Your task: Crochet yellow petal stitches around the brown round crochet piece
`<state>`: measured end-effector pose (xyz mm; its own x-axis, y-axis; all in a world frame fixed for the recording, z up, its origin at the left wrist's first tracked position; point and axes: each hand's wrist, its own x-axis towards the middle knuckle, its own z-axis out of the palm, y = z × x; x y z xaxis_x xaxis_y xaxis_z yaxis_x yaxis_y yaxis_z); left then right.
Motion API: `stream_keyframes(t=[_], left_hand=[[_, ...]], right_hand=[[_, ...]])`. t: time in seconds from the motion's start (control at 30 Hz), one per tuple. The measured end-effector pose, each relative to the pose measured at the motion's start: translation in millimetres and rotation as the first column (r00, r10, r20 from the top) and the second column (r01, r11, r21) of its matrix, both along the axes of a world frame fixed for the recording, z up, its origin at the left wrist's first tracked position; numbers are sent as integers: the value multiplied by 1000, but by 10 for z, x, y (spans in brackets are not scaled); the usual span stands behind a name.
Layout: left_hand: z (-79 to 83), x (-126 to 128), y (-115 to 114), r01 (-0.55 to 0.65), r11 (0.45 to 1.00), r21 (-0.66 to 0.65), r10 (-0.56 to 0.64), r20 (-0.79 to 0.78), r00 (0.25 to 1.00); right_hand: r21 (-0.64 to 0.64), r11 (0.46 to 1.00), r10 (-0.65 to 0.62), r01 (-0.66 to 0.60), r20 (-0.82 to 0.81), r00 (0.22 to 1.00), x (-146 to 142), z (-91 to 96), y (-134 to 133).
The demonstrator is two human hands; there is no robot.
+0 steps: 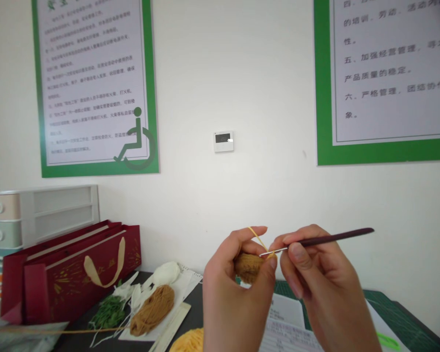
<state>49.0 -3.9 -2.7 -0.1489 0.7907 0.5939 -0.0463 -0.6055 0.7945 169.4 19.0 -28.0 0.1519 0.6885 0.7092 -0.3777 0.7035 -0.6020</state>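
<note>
My left hand [238, 293] pinches a small ochre crocheted piece [248, 268] between thumb and fingers. A strand of yellow yarn [257, 238] runs up over its raised index finger and down to the work. My right hand [315, 276] holds a crochet hook [330, 238] with a long dark handle, and its thin metal tip [268, 253] reaches into the yarn at the crocheted piece. Both hands are close together and touch at the fingertips. The handle points up and to the right, past my right hand.
On the dark table lie an ochre yarn skein [152, 309], white yarn [165, 274], green leaves [108, 313], a ruler [170, 327] and a yellow yarn ball [188, 341]. A red gift bag [73, 269] stands before plastic drawers [7, 230]. Papers [289, 332] lie on a green mat [399, 318].
</note>
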Motion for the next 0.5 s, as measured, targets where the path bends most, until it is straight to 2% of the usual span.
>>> stream_keyframes(t=[0.03, 0.1, 0.2, 0.3, 0.5], left_hand=[[-5, 0, -1, -40, 999, 25, 41, -40, 998], [-14, -11, 9, -19, 999, 48, 22, -58, 998], [-22, -50, 54, 192, 981, 26, -193, 8, 981], [-13, -96, 87, 434, 901, -24, -429, 115, 896], [38, -182, 69, 507, 858, -87, -482, 209, 851]], right_hand=[[-15, 1000, 12, -12, 7, 1000, 9, 5, -5], [-21, 1000, 13, -12, 21, 1000, 32, 17, -1], [-14, 1000, 0, 1, 33, 999, 73, 37, 18], [-1, 1000, 11, -11, 41, 999, 102, 50, 24], [53, 993, 101, -102, 36, 994, 124, 46, 29]])
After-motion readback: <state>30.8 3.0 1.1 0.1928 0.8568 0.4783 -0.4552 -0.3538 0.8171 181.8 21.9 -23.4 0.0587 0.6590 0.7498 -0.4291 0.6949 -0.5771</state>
